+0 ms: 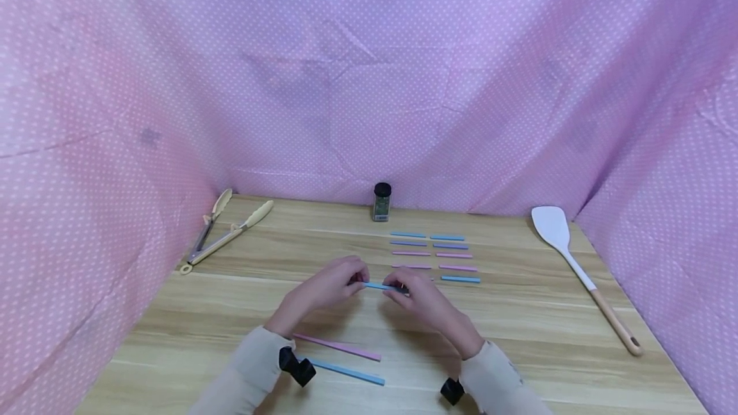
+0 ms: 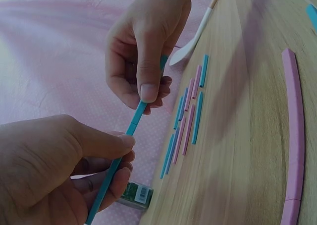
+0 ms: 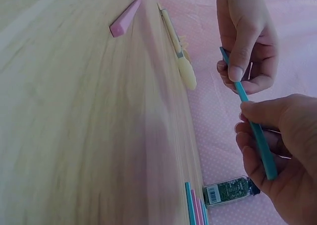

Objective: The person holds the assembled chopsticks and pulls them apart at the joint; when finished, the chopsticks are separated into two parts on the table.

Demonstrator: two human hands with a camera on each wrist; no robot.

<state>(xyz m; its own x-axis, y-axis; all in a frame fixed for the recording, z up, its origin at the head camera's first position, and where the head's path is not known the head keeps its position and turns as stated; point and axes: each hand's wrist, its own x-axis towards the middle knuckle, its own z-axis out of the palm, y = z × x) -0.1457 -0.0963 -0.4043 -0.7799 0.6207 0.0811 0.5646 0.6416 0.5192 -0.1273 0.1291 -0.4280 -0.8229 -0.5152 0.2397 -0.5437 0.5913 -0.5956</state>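
My left hand (image 1: 334,284) and right hand (image 1: 423,300) hold one thin, square-sided blue stick (image 1: 373,285) between them, above the tabletop. Each hand pinches it between thumb and fingers, with a short stretch showing between the two grips. In the left wrist view a fine line crosses the stick (image 2: 132,127) between the hands. Under and beside my left forearm lie a long pink stick (image 1: 352,348) and a long blue stick (image 1: 348,373). Beyond my right hand, short blue, purple and pink pieces lie in two columns, among them a blue piece (image 1: 460,279).
Beige-tipped tongs (image 1: 221,242) lie spread at the back left. A small black-lidded spice jar (image 1: 382,202) stands at the back edge. On the right lies a white spatula (image 1: 576,268) with a wooden handle. Pink dotted cloth (image 1: 369,82) hangs around the wooden table (image 1: 173,338).
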